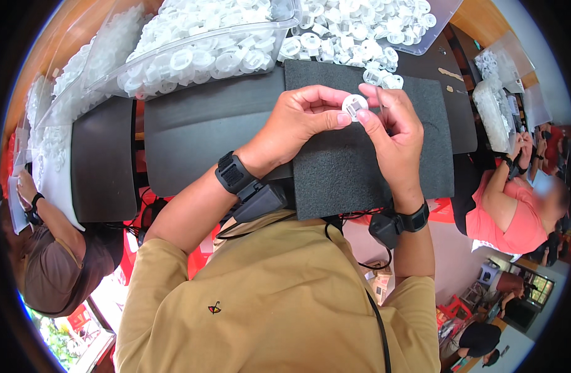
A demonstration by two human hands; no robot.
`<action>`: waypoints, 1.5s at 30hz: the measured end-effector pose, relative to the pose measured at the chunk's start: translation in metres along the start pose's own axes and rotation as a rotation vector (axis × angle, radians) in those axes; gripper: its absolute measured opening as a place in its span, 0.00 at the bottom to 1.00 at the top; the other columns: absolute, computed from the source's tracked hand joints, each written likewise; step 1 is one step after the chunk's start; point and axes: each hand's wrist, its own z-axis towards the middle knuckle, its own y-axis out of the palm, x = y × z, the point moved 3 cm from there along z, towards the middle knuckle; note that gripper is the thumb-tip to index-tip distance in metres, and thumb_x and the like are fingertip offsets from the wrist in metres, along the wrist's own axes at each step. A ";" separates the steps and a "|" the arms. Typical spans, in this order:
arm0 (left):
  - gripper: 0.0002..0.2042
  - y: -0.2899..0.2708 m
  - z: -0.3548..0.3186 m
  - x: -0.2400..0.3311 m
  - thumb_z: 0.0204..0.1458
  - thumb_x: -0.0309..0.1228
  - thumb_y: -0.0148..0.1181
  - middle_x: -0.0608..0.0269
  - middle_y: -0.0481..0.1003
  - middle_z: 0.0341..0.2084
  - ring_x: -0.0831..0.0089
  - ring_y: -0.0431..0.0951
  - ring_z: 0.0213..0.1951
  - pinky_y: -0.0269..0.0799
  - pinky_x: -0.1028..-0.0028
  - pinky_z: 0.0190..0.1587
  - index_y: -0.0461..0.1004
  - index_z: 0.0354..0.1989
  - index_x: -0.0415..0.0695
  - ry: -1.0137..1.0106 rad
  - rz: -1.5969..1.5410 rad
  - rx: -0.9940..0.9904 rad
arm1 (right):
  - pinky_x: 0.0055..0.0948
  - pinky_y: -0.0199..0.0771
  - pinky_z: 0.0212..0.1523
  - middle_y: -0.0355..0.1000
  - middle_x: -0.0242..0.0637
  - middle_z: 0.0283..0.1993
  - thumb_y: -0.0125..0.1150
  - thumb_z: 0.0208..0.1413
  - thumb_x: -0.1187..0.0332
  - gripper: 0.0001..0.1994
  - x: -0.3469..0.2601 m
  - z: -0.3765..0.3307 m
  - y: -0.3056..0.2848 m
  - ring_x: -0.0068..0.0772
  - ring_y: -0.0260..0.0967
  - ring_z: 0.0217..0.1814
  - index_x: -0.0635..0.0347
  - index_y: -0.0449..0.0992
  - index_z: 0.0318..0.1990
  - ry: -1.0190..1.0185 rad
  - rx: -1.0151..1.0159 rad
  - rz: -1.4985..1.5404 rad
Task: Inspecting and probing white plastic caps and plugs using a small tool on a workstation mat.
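In the head view, a white round piece (352,101) is held up between both hands above a dark foam mat (341,177). The left hand (301,117) pinches its left side, thumb tip at the lower left edge and forefinger at the upper left, with the disc's face and its greyish rectangular middle showing between them. The right hand (398,127) grips the opposite side, its thumb tip against the lower right edge and its forefinger bent near the upper right; a thin dark strip (380,101) shows among the right fingers, though its kind cannot be told. Beyond the fingers, similar loose white pieces (383,78) lie at the mat's far edge, beside a larger heap (354,34) and a clear bin (251,28) full of such pieces. As for markings, the tan shirt (285,292) carries a small multicoloured umbrella emblem (214,308) on the chest; anything printed on the black wrist straps (231,173) is too small to read. Co-workers sit at both sides, one in a coral top (514,214), another in brown (54,273).
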 end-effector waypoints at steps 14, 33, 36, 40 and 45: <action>0.15 0.003 -0.002 0.004 0.56 0.27 0.60 0.62 0.74 0.47 0.76 0.75 0.49 0.73 0.76 0.53 0.72 0.51 0.39 -0.109 -0.197 -0.082 | 0.22 0.67 0.27 0.68 0.35 0.37 0.64 0.50 0.78 0.12 -0.018 -0.004 0.005 0.23 0.66 0.27 0.59 0.80 0.44 -0.527 -0.027 -0.438; 0.13 0.001 -0.002 0.002 0.54 0.25 0.62 0.58 0.76 0.44 0.74 0.77 0.45 0.76 0.76 0.50 0.74 0.47 0.36 -0.072 -0.219 0.005 | 0.20 0.65 0.27 0.70 0.37 0.46 0.63 0.51 0.79 0.13 -0.011 -0.017 0.016 0.20 0.62 0.24 0.58 0.81 0.44 -0.476 0.076 -0.498; 0.13 0.002 -0.002 0.002 0.54 0.26 0.62 0.58 0.76 0.44 0.75 0.77 0.45 0.76 0.77 0.49 0.74 0.48 0.36 -0.090 -0.212 0.002 | 0.18 0.65 0.28 0.70 0.37 0.46 0.61 0.52 0.79 0.12 -0.008 -0.014 0.007 0.18 0.62 0.25 0.59 0.80 0.45 -0.460 0.023 -0.431; 0.14 -0.001 -0.001 0.005 0.57 0.28 0.60 0.61 0.75 0.45 0.75 0.76 0.47 0.75 0.77 0.51 0.72 0.51 0.39 -0.145 -0.187 -0.053 | 0.14 0.62 0.29 0.72 0.32 0.43 0.60 0.56 0.74 0.13 -0.008 -0.008 0.000 0.12 0.60 0.28 0.66 0.76 0.48 -0.187 0.042 -0.139; 0.16 0.003 0.000 0.009 0.57 0.29 0.59 0.60 0.76 0.44 0.74 0.77 0.45 0.76 0.77 0.50 0.71 0.52 0.38 -0.103 -0.121 -0.056 | 0.12 0.56 0.22 0.71 0.27 0.30 0.60 0.58 0.71 0.11 0.000 0.000 -0.001 0.10 0.58 0.23 0.65 0.74 0.45 0.193 -0.073 0.176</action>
